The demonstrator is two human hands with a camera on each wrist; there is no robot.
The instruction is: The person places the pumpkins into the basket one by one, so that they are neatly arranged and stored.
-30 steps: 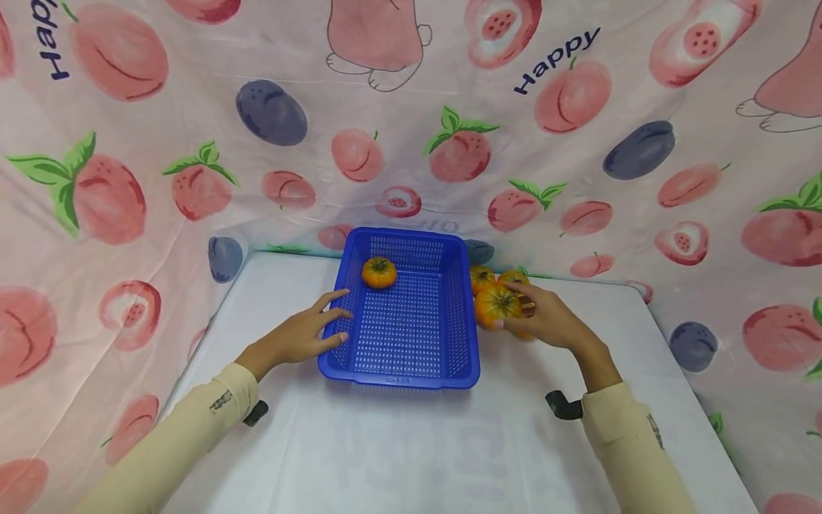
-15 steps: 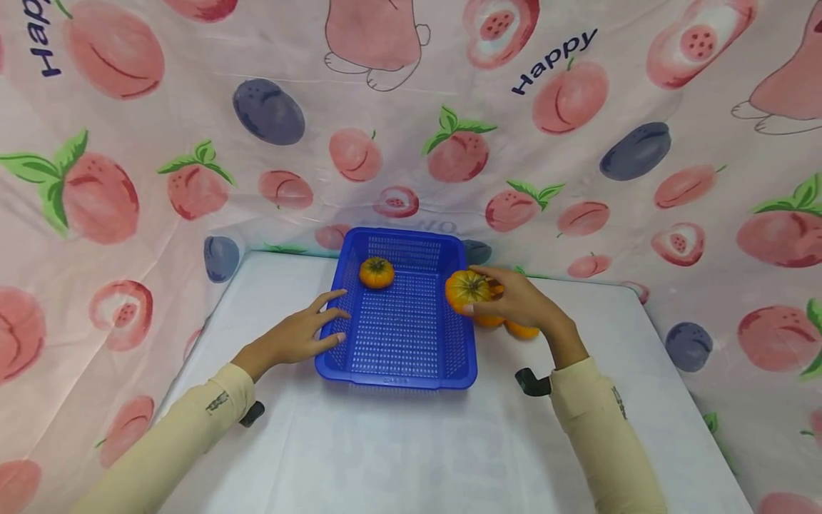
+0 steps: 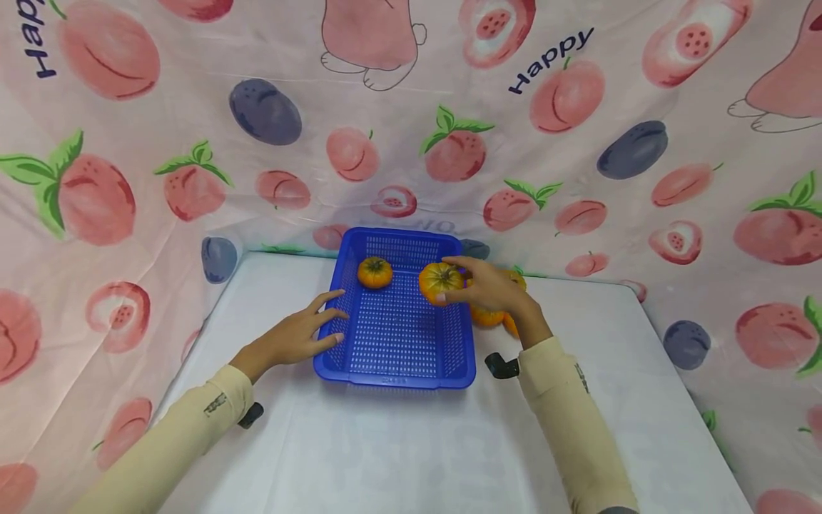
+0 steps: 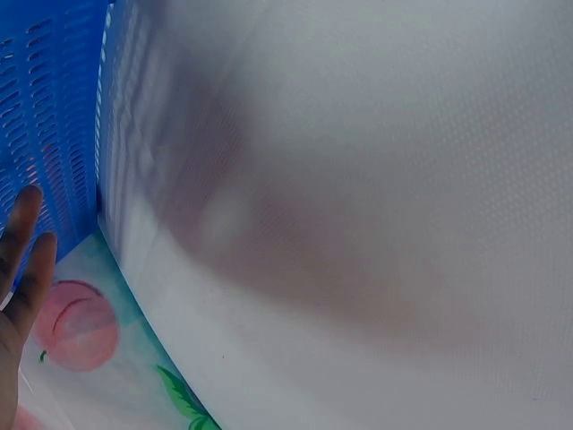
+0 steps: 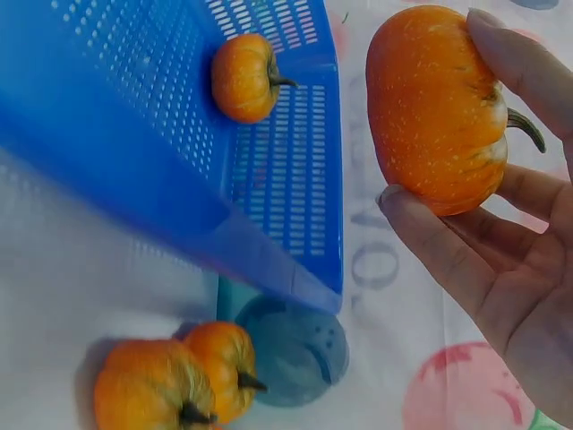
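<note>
A small orange pumpkin [image 5: 434,112] with a curved stem is gripped by my right hand [image 3: 484,285], thumb on one side and fingers on the other. In the head view this pumpkin overlaps the right side of a blue plastic basket [image 3: 394,380]. Inside the basket, toward its back left corner, sits another small pumpkin [image 3: 375,273]. My left hand [image 3: 292,338] has its fingers spread at the basket's left wall, holding nothing. Its fingers [image 4: 34,269] show beside the blue mesh in the left wrist view.
Several more pumpkins [image 5: 152,385] stand on the white table [image 3: 398,450] just outside the basket's right wall, partly behind my right hand in the head view. A fruit-print cloth [image 3: 385,164] hangs behind the table. Black angled pieces [image 3: 501,366] show by each wrist.
My right hand has lifted a pumpkin from the group on the right and carried it left, over the basket's right side. The left hand has stayed at the basket's left wall.
</note>
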